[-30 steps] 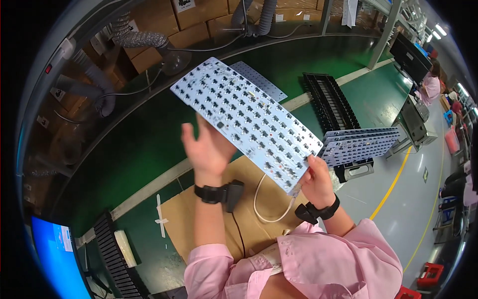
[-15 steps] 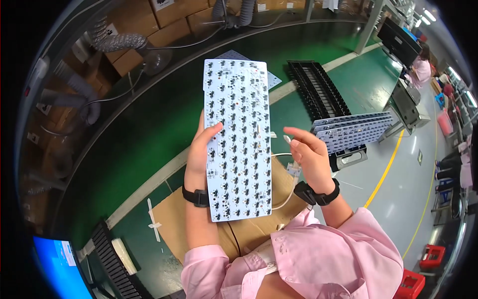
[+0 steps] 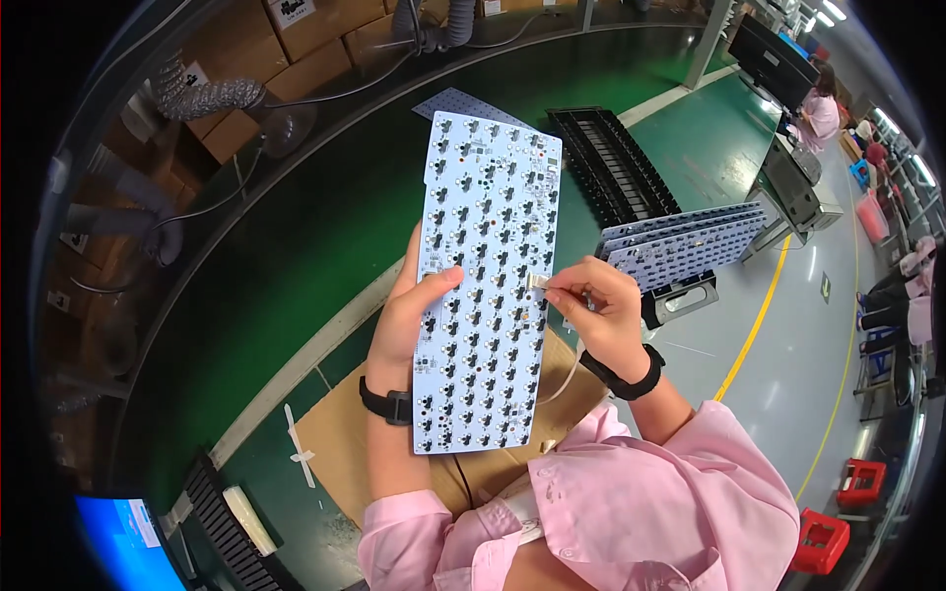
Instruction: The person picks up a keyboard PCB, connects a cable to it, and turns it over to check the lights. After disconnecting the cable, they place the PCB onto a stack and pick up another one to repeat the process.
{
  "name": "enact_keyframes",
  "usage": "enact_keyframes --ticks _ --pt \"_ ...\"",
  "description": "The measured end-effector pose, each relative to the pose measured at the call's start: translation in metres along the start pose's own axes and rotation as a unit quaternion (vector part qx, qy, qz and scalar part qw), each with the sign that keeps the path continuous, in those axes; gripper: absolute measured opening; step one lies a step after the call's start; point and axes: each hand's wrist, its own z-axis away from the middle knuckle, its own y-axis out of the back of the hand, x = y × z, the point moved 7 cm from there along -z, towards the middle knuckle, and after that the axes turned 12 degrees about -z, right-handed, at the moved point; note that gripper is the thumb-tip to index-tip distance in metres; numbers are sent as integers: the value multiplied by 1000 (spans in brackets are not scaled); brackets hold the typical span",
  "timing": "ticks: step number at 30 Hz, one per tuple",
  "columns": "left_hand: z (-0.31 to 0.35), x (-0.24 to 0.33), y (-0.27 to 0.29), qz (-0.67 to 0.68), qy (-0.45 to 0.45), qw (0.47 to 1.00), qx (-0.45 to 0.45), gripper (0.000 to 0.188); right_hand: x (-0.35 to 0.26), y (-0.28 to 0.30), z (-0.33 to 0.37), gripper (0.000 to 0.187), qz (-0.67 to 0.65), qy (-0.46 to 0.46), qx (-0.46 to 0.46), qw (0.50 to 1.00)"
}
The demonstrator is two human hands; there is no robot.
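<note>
I am gripping the white keyboard circuit board (image 3: 485,286) in my left hand (image 3: 412,315), its long axis running near to far. My right hand (image 3: 601,317) is pinching a small connector (image 3: 537,283) at the board's right edge, nearer than the left.

We are seeing the circuit board (image 3: 485,286) standing lengthwise between the hands: the left hand (image 3: 409,317) at its nine o'clock, the right hand (image 3: 599,317) at its three. A board stack (image 3: 680,243) is lying at two o'clock, a slotted tray (image 3: 613,164) at one, cardboard (image 3: 340,453) underneath at six.
</note>
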Motion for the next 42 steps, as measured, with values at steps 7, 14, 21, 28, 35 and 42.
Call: enact_keyframes --ticks 7,14,21,28,35,42 --pt "-2 -3 -1 -18 5 1000 -2 66 -12 1 -5 13 46 54 -43 997" --pt "0 -5 -3 -44 10 999 5 63 -12 3 -7 10 13 35 -62 997" --pt "3 2 -10 -73 1 997 6 61 18 8 -4 9 -222 -172 40 959" --pt "6 7 -13 -84 -11 996 6 60 4 7 -7 16 -24 -46 -59 997" --pt "6 2 -10 -93 -1 996 -5 63 -12 0 -4 18 24 -4 -80 996" --pt "7 1 -10 -71 -8 997 -15 66 -13 -3 -5 19 45 28 -84 995"
